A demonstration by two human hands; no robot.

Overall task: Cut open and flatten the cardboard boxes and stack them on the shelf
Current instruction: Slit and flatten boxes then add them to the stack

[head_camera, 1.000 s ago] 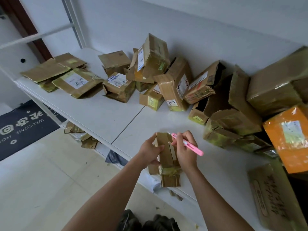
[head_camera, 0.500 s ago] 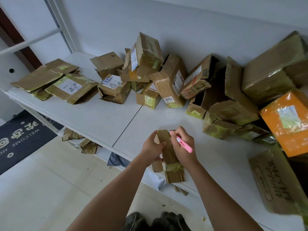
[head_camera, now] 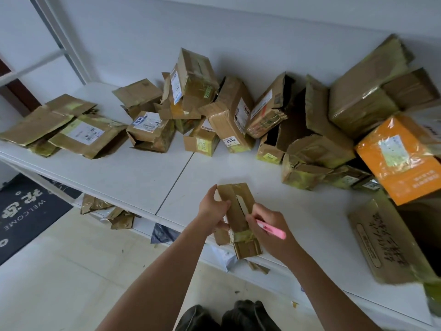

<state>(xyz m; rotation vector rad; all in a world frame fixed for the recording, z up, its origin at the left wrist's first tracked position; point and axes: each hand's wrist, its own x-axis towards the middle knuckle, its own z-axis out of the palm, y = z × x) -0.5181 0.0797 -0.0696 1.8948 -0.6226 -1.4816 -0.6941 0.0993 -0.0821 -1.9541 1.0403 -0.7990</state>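
Cardboard box (head_camera: pixel 235 211), small and slit open, sits gripped in our left hand (head_camera: pixel 212 209); at its 4 o'clock our right hand (head_camera: pixel 269 225) pinches a pink utility knife (head_camera: pixel 272 229).

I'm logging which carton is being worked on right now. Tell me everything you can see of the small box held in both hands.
The small box is a narrow carton of plain brown cardboard, held lengthwise just above the white shelf's front edge. Its top seam is slit, showing a pale gap. Yellowish tape wraps its near end, where a flap hangs down. The left hand grips its left side; the right hand, holding a pink cutter, touches its right side.
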